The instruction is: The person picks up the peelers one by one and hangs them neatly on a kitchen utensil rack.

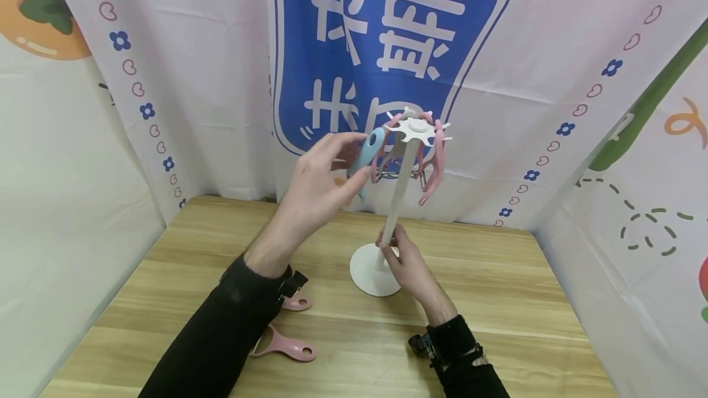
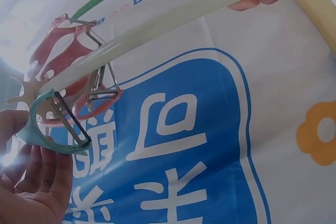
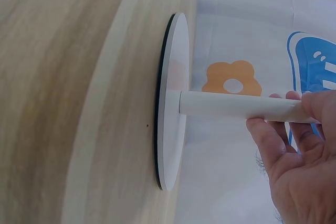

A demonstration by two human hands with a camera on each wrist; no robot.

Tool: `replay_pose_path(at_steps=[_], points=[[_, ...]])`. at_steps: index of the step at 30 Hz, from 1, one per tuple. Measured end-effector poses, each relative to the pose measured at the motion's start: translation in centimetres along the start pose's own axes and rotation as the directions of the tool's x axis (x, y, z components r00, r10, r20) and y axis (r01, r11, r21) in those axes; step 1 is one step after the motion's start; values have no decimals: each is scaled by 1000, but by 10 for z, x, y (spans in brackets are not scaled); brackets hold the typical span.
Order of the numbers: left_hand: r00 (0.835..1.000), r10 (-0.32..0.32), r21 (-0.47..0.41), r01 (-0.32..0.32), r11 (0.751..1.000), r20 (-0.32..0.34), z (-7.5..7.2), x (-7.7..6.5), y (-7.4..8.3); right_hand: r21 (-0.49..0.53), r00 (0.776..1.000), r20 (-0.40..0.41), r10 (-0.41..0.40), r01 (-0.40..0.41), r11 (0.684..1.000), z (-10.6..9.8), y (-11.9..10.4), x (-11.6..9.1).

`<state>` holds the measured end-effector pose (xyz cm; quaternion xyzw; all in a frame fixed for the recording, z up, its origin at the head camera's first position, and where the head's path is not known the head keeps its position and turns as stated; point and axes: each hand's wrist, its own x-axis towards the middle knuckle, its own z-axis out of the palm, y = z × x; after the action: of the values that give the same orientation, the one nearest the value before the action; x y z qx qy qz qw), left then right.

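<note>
A white stand [image 1: 399,192] rises from a round base [image 1: 367,270], with a notched hook disc [image 1: 416,129] at its top. Several pink peelers [image 1: 439,161] hang from the disc. My left hand [image 1: 315,180] pinches a light-blue peeler [image 1: 367,151] between thumb and fingers, its holed handle end right beside the disc's left hooks. The left wrist view shows the metal blade [image 2: 72,117] of this blue peeler pointing toward the pole. My right hand [image 1: 412,266] grips the lower pole a little above the base, thumb and fingers around it in the right wrist view.
Two pink peelers lie on the wooden table: one nearer peeler [image 1: 293,347] and another [image 1: 298,303], partly covered by the left sleeve [image 1: 221,318]. A printed cloth [image 1: 210,78] hangs behind the table, with side cloths left and right.
</note>
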<state>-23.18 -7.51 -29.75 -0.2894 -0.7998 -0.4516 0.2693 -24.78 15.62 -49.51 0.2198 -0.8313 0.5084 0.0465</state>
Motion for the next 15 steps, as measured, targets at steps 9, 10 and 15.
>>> replay_pose_path(at_steps=[9, 10, 15], points=[[1000, 17, 9, -17, 1000, -9, 1, 17, 5, -20, 1000, -2, -14, 14, 1000, -2, -20, -3], [1000, 15, 12, -15, 1000, -6, 1, 18, 6, -21, 1000, -5, -7, 7, 1000, -1, -15, -2], [1000, -6, 20, 6, 1000, 19, 3, 21, 7, -19, 1000, -18, 13, -13, 1000, 2, 3, 1]])
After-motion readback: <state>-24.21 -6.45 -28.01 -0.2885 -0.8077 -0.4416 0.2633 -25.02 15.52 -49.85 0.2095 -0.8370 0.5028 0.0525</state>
